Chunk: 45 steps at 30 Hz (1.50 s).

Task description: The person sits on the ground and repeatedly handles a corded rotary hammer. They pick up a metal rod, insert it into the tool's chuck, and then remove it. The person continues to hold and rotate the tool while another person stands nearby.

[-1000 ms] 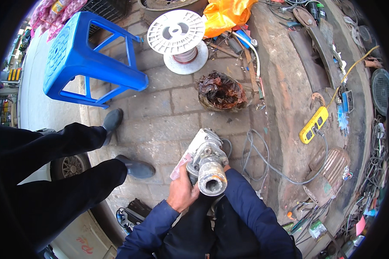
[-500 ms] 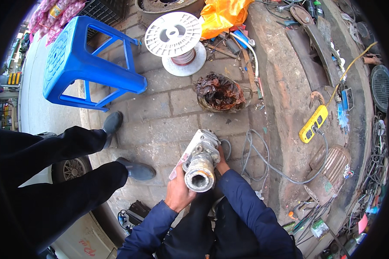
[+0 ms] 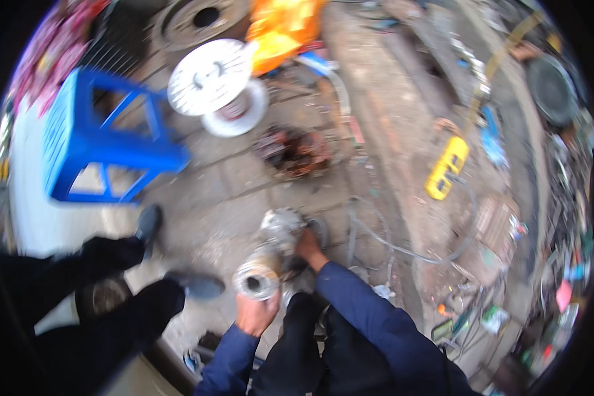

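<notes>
In front of my legs I hold a worn grey metal power tool [image 3: 265, 259], its hollow round end pointing toward me and to the left. My left hand [image 3: 256, 314] is closed round the underside of that round end. My right hand [image 3: 307, 247] grips the far right side of the body, its fingertips mostly hidden behind it. Beyond the tool, a crumpled bag with dark reddish scraps [image 3: 296, 153] lies on the paving. Loops of grey cable [image 3: 387, 237] lie right of my right hand. Motion blurs the picture.
A blue plastic stool [image 3: 79, 142] and a white wire spool [image 3: 211, 82] stand at far left. Another person's legs [image 3: 105, 310] and shoes are at left. A yellow power strip [image 3: 447, 168] rests on the raised ledge at right, near a ribbed motor housing [image 3: 485, 237] and tangled wires.
Both hands have moved left with the tool, whose round end has swung further left. The head view has shifted, and the surroundings sit lower and further left. Both hands keep their hold.
</notes>
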Motion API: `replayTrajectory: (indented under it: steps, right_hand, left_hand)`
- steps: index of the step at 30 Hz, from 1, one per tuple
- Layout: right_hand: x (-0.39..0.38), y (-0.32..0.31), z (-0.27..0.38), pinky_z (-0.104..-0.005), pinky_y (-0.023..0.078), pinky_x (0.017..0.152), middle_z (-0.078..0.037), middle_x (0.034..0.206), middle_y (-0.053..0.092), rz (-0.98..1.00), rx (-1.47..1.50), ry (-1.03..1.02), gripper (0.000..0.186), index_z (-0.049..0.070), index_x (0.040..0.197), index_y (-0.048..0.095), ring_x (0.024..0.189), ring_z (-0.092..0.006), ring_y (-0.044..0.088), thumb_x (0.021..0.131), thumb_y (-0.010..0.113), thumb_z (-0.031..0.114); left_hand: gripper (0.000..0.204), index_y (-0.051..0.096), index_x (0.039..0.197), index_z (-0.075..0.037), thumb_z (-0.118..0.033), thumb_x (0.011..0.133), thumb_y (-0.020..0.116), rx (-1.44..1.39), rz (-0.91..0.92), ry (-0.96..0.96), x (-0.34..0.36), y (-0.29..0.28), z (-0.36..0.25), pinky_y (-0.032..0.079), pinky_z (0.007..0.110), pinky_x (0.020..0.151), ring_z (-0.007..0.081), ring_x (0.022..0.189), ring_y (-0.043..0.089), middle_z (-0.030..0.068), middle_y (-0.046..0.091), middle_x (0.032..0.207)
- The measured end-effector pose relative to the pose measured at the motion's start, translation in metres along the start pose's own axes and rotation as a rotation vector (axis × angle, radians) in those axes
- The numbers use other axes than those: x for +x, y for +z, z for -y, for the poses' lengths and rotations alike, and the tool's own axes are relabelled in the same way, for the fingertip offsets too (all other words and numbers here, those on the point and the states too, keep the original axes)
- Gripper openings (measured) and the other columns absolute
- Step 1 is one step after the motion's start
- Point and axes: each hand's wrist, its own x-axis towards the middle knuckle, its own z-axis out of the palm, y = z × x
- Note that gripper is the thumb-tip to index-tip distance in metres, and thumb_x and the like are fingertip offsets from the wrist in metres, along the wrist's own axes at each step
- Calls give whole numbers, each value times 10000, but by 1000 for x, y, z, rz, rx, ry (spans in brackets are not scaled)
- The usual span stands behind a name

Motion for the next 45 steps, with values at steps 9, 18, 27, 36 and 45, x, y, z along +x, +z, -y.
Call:
replayTrajectory:
  steps: [9,18,27,36,45]
  right_hand:
    - [-18,-45,43,-507,558,858,-269,1088,739,-15,265,285,431,-5,1155,692,1027,-431,720,877,769,316]
    - [-168,-177,115,-488,483,657,-225,760,636,-400,198,195,360,13,926,657,690,-346,644,1007,678,363]
    - [-401,-275,65,-458,517,722,-203,829,679,-758,69,573,390,31,934,683,783,-354,673,1049,618,398]
    - [-535,-315,-20,-493,580,810,-225,980,757,-1037,73,934,211,38,1007,717,927,-430,732,980,663,240]
    - [-539,-296,-7,-535,544,845,-242,1138,651,-791,-416,718,292,7,1152,602,1018,-466,657,861,620,12]
  left_hand:
    - [536,434,1377,117,-107,943,656,-129,-172,-64,14,-1,-10,551,461,787,494,912,720,334,711,988]
    - [493,430,1449,43,-126,1026,620,-156,-114,-60,23,-2,11,487,370,949,307,984,602,215,672,1169]
    - [586,415,1502,15,-250,1044,668,-150,-126,69,24,9,4,474,371,978,263,1042,579,182,637,1252]
    - [630,418,1505,-7,-299,1018,692,-206,-71,-124,26,0,-3,464,314,914,219,1046,538,135,587,1285]
    - [507,438,1401,-85,-268,1012,707,-362,-160,-84,27,11,-3,320,274,474,90,548,405,21,534,818]
